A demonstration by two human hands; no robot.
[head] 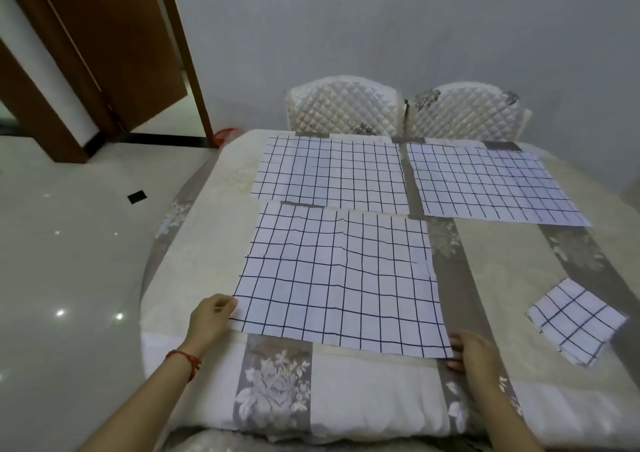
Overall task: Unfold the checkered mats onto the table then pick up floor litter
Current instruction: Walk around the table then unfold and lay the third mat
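Observation:
Three white mats with a dark grid lie unfolded on the table [214, 216]: one at the far left [329, 171], one at the far right [491, 185], and a near one [339, 278] in front of me. A fourth mat [575, 320] lies folded at the right. My left hand [211, 316] pinches the near mat's front left corner. My right hand [474, 351] rests at its front right corner, fingers on the edge. On the floor at the left lies a small black scrap [137, 197].
Two quilted white chairs [343, 109] [464, 112] stand behind the table against the grey wall. A brown door [114, 46] is open at the far left. Something red [225, 135] lies on the floor by the door frame. Glossy floor spreads to the left.

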